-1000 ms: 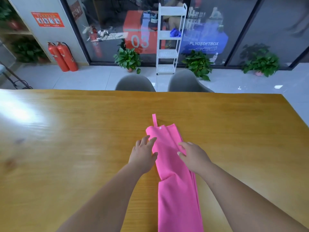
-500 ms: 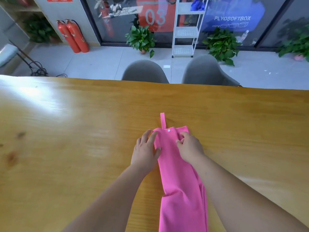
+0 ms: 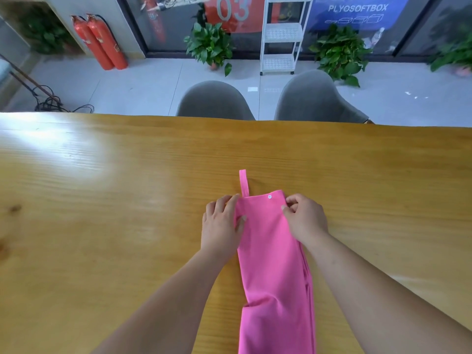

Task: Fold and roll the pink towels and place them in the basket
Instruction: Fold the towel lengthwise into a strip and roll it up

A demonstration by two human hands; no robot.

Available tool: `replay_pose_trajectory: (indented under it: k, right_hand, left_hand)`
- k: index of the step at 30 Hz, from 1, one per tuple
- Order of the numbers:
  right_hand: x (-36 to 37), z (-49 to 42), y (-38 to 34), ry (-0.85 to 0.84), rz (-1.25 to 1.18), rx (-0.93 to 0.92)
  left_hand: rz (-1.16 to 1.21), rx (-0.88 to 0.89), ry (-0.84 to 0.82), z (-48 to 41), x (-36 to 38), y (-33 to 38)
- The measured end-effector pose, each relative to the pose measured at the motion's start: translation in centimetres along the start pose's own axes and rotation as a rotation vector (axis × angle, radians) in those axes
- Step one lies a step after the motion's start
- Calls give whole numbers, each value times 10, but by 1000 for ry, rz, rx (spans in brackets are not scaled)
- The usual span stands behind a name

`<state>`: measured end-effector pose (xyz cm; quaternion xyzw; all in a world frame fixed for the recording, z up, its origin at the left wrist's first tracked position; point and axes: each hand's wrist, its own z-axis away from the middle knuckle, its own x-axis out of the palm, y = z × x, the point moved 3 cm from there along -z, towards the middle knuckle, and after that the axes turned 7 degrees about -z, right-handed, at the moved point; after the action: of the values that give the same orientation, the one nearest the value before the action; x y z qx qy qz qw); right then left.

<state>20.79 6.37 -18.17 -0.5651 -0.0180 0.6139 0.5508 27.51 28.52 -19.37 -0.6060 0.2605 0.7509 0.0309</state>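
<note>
Head view: the long folded pink cloth towel point(image 3: 273, 264) lies lengthwise on the yellow wooden table point(image 3: 102, 200), hanging loop point(image 3: 244, 182) pointing far. Left hand point(image 3: 221, 226) presses its far left corner, fingers nearly straight and close together; right hand point(image 3: 305, 221) pinches the far right corner, fingers curled.

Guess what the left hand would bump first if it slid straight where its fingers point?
Probably the hanging loop of the pink towel, just ahead of the left hand; it might slip past onto the wooden table.
</note>
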Motion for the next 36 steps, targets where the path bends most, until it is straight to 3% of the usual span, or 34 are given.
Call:
replay_pose_trajectory:
  k: [7, 17, 21, 23, 26, 30, 36]
  right_hand:
    - [2, -11, -2, 75, 53, -26]
    - [2, -27, -10, -69, 62, 73]
    - [-11, -30, -12, -129, -24, 32]
    - [-21, -34, -15, -220, -204, 65]
    - [-44, -34, -18, -317, -528, 117]
    - [-52, -30, 1, -203, -568, 136]
    - [-58, -30, 7, -248, -587, 142]
  left_hand:
    - [20, -144, 17, -6, -1, -3]
    - [211, -316, -180, -34, -3, -7]
    - [263, -244, -275, -50, -22, -8]
    - [286, -174, -307, -58, -36, -4]
    - [536, -107, -299, -74, -62, 5]
    - [513, 27, -332, -86, -66, 27]
    - [481, -48, -350, -92, -52, 27]
